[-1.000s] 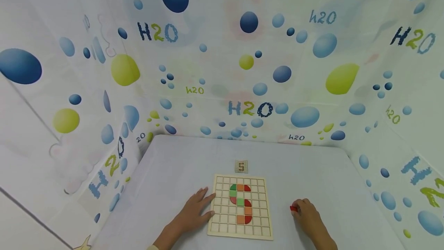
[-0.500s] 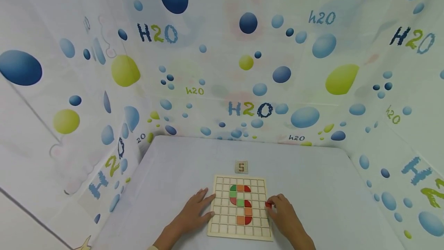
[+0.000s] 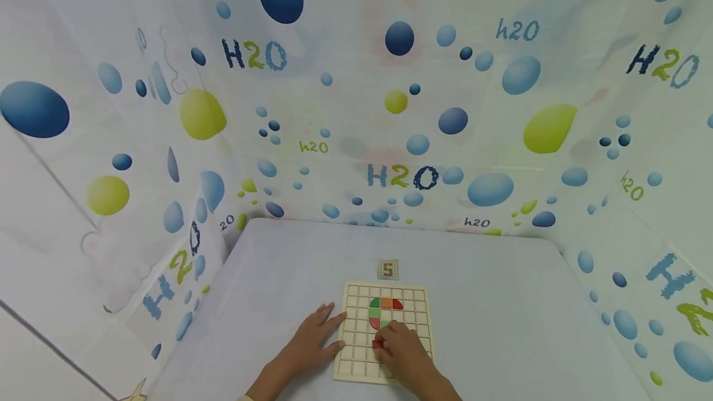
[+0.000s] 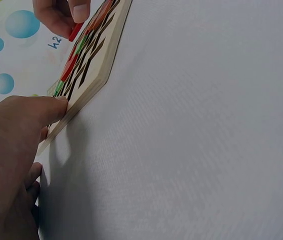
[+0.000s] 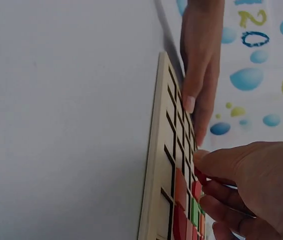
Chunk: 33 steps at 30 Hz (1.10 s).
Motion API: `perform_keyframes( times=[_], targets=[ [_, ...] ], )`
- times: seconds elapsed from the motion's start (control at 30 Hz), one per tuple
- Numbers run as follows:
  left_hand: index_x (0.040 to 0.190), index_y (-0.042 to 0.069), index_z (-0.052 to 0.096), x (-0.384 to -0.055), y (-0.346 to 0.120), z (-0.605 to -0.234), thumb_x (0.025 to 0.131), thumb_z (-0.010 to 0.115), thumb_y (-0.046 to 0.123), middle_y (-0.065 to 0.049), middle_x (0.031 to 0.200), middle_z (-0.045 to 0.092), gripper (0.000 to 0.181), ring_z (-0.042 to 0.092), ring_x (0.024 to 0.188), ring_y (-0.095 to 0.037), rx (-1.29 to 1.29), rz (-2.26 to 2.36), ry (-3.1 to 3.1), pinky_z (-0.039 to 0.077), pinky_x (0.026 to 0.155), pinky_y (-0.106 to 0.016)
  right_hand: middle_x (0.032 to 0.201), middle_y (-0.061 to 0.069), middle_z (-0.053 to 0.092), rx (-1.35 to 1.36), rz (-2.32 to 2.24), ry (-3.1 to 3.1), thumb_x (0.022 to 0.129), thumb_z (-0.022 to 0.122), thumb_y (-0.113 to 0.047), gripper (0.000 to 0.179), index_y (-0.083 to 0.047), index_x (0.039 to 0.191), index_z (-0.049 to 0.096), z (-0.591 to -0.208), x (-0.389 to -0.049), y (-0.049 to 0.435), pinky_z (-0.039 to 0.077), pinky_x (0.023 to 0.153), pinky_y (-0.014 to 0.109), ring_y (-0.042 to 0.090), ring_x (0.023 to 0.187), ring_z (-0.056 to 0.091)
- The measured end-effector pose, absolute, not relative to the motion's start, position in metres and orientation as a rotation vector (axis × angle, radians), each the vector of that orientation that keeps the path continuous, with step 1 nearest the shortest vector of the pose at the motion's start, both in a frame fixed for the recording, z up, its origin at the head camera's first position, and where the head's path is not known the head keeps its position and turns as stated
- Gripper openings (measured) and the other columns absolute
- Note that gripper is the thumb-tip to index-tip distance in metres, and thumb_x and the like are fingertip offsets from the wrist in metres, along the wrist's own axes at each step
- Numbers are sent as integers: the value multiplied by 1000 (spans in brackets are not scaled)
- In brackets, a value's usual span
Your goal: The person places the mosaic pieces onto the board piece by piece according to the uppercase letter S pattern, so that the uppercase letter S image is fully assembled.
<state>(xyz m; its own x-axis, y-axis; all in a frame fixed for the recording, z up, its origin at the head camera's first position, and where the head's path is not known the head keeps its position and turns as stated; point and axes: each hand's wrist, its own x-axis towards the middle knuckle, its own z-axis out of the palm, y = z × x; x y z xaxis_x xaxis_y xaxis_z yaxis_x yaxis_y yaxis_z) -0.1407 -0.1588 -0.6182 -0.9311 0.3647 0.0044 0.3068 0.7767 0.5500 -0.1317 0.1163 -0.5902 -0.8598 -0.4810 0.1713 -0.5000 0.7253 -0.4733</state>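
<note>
A wooden grid board (image 3: 356, 375) lies on the table, with green, orange and red tiles set in its squares in a curved line. My right hand (image 3: 405, 351) is over the board's middle and pinches a small red tile (image 3: 377, 344) between thumb and fingers, hiding the lower tiles in the head view. In the left wrist view that red tile (image 4: 75, 32) shows just above the board's surface. My left hand (image 3: 311, 342) rests at the board's left edge, fingers spread, its thumb (image 4: 56, 109) touching the rim.
Beyond the board lies a small card (image 3: 388, 269) with an S pattern on a grid. The white-covered table (image 3: 501, 296) reaches back to a curtain (image 3: 345, 110) printed with bubbles and H2O lettering, which also hangs at both sides.
My right hand has carried the red tile leftward from the table right of the board to over the board's middle. My left hand has stayed at the left edge.
</note>
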Motion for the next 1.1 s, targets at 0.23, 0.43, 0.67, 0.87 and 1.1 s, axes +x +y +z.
perform_keyframes(
  times=[0.23,0.43,0.67,0.87,1.1],
  targets=[
    [159,26,50,-142,-160,-620,102,63,54,-16,170,36,65,30,158,-43,541,838,2882,29,125,-66,97,-16,61,891,749,-2876,91,85,-25,18,-22,102,71,-591,-128,105,47,75,30,2,87,50],
    [158,23,51,-143,-159,-620,102,64,53,-18,169,37,65,31,157,-45,561,850,2887,29,124,-67,94,-17,60,913,672,-2885,91,85,-29,18,-24,99,69,-591,-129,104,36,70,24,1,83,47],
    [158,22,51,-144,-159,-618,102,64,52,-19,169,37,65,31,157,-45,565,858,2884,29,124,-67,99,-17,60,914,652,-2896,93,82,-29,16,-25,101,69,-592,-129,105,35,71,26,4,88,49],
    [158,22,51,-144,-158,-618,102,65,52,-19,169,37,65,31,157,-44,562,857,2881,30,124,-67,97,-19,59,927,665,-2900,94,81,-26,15,-27,102,68,-594,-130,105,35,72,25,2,87,48],
    [158,22,51,-145,-156,-618,103,64,52,-19,169,37,64,31,157,-45,578,857,2892,30,124,-67,96,-18,60,912,659,-2853,92,83,-24,15,-27,94,69,-592,-128,108,30,69,23,3,84,45]
  ],
)
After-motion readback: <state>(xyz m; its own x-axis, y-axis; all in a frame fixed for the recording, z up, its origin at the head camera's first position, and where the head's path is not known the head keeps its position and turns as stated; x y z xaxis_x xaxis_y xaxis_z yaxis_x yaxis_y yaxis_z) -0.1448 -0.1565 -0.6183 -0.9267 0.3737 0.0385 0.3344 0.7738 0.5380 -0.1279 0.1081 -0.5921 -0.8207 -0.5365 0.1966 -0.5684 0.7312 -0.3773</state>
